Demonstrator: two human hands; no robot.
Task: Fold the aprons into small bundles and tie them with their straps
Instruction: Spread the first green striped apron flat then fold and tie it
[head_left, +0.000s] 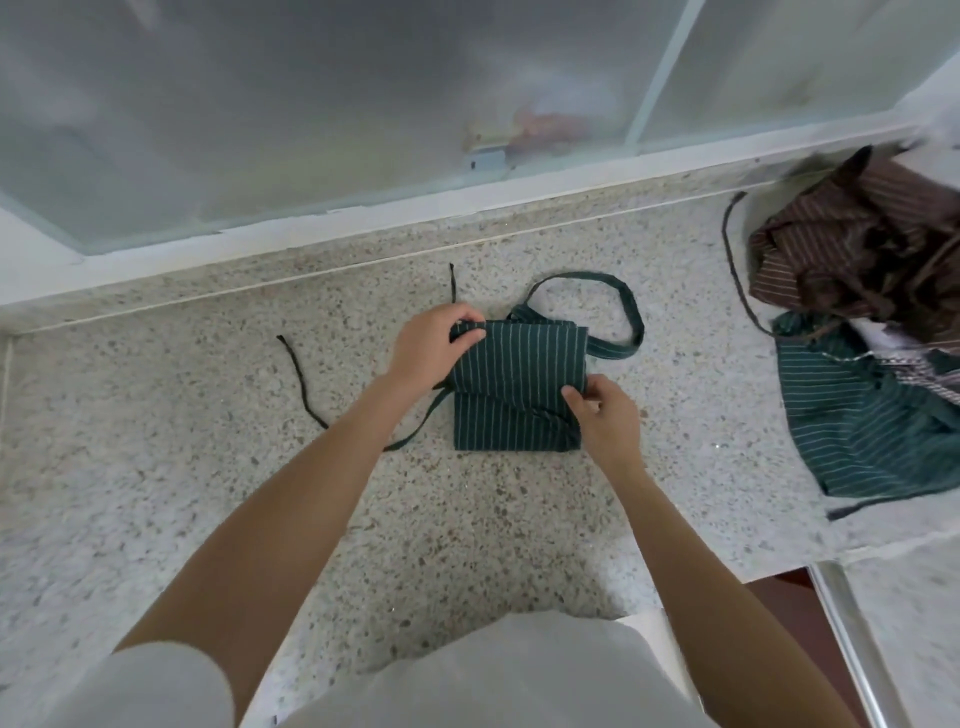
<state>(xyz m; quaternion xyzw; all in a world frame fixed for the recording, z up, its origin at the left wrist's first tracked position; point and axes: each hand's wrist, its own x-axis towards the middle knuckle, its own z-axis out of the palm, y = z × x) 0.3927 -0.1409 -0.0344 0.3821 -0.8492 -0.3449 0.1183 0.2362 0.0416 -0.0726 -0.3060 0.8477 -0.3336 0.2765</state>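
A dark green apron with thin white stripes (514, 379) lies folded into a small rectangle on the speckled stone counter (208, 493). My left hand (434, 345) grips its upper left corner, thumb on top of the fold. My right hand (605, 415) pinches the cloth at the right edge, lower down. The neck loop (626, 306) curls out beyond the top right corner. One thin tie strap (306, 387) trails to the left across the counter, and another strap end (453, 283) points away behind my left hand.
A heap of unfolded aprons sits at the right: a brown striped one (872, 249) on top and a green striped one (862, 415) spread below it, with a dark strap (732, 270) looping out. Frosted window panes (311, 104) rise behind the counter. The counter's edge drops off at lower right.
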